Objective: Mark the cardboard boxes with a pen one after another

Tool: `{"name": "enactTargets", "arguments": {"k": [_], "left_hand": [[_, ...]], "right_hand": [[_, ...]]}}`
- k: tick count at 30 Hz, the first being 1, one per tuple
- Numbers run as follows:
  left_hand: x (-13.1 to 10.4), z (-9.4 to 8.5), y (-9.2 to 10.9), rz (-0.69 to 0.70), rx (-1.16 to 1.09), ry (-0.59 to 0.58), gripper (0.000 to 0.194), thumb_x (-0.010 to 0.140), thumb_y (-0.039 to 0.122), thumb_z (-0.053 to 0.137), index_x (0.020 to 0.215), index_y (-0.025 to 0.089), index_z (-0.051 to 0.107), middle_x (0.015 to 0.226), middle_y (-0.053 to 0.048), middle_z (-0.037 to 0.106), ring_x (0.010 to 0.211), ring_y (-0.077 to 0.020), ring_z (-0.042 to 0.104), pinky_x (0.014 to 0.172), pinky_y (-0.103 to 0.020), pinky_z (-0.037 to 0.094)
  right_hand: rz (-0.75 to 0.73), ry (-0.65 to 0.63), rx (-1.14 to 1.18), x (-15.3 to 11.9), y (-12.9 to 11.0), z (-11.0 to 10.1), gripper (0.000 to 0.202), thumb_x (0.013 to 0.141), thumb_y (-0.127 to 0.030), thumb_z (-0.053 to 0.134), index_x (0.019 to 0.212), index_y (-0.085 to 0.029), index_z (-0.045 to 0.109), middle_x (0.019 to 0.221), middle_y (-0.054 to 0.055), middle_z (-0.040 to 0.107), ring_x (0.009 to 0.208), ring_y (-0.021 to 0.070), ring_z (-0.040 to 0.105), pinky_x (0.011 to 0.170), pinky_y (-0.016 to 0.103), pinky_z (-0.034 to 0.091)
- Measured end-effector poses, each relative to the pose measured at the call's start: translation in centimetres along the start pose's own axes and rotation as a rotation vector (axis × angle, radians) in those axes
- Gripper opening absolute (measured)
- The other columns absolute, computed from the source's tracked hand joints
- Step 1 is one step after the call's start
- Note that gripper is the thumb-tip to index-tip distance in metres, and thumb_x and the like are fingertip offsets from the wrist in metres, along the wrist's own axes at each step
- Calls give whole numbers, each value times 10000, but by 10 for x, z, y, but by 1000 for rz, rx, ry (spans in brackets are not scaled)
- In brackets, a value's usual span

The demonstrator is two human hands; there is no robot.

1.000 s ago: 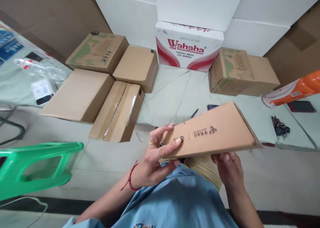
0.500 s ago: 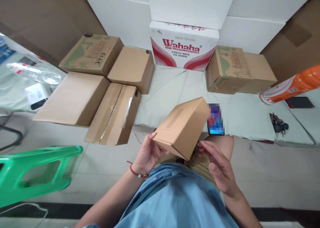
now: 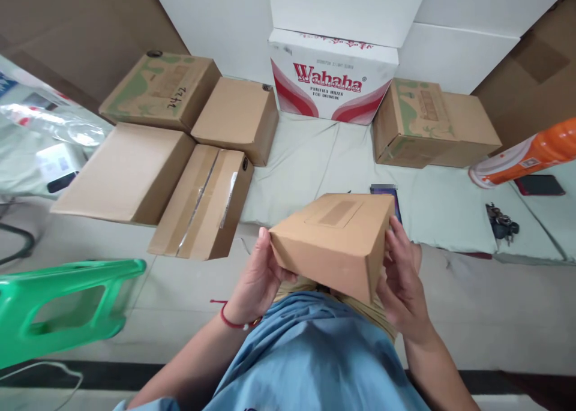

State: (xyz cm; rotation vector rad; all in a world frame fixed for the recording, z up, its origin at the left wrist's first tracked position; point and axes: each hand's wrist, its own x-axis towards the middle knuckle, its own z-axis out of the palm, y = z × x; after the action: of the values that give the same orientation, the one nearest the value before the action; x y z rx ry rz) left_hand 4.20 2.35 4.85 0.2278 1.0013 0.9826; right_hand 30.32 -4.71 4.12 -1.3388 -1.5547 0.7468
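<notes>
A small brown cardboard box (image 3: 328,243) is held tilted above my lap, its long side facing me. My left hand (image 3: 256,276) grips its left end, thumb up at the corner and fingers underneath. At the right end, my right hand (image 3: 402,279) has its fingers and thumb against the box's side. Just behind the box lies a phone (image 3: 390,192) on the pale cloth, mostly covered by the box.
Several cardboard boxes (image 3: 130,171) stand at the left. A white Wahaha carton (image 3: 333,81) is at the back, with more boxes (image 3: 432,123) right of it. An orange bottle (image 3: 531,150), a dark phone (image 3: 539,185) and keys (image 3: 501,225) lie right. A green stool (image 3: 72,303) stands lower left.
The box has turned so its long side faces me and now hides more of the phone. My right hand has moved up onto its right end; the left hand keeps hold.
</notes>
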Motion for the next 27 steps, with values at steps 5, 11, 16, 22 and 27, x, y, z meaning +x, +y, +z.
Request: {"name": "enactTargets", "arguments": {"k": [5,11,16,22,27], "left_hand": [[-18,-2,21,248,130,9,599,757,748,891,887,178,757,721,3,685,552,-103,576,446,-182,463],[-16,-26,31,645,394,1,377,882,549,879,758,202,799,820,-25,656,813,-146,585,742,-217,544],[-9,-39,25,536,469,-136,534,906,549,844,1393,342,774,1512,-84,650,1408,-324,588,1148,-429,541],[-5,-36,25,260,351,-133,1009,800,422,942,1671,359,438,1485,-94,702,1290,-340,719,1019,-410,646],[-3,-39,27,116,206,31,996,755,346,950,1619,330,454,1407,-97,754,1046,-290,815,776,-308,691]], "right_hand": [[-60,37,-10,22,-5,6,639,1097,-328,580,1709,-406,412,1792,71,389,1645,318,408,1253,530,477],[-141,154,-156,33,-4,15,277,1056,-301,672,1316,-286,766,1197,80,788,1080,239,740,894,364,595],[25,171,-195,33,-10,29,212,1085,-349,635,978,-228,773,751,-13,657,669,145,602,616,266,469],[96,82,-159,49,3,33,314,1113,-415,560,1204,-245,808,1043,54,833,899,214,775,779,319,591],[79,-170,-724,96,28,21,333,1054,-283,544,1253,-209,801,1183,124,789,970,274,767,805,375,570]]}}
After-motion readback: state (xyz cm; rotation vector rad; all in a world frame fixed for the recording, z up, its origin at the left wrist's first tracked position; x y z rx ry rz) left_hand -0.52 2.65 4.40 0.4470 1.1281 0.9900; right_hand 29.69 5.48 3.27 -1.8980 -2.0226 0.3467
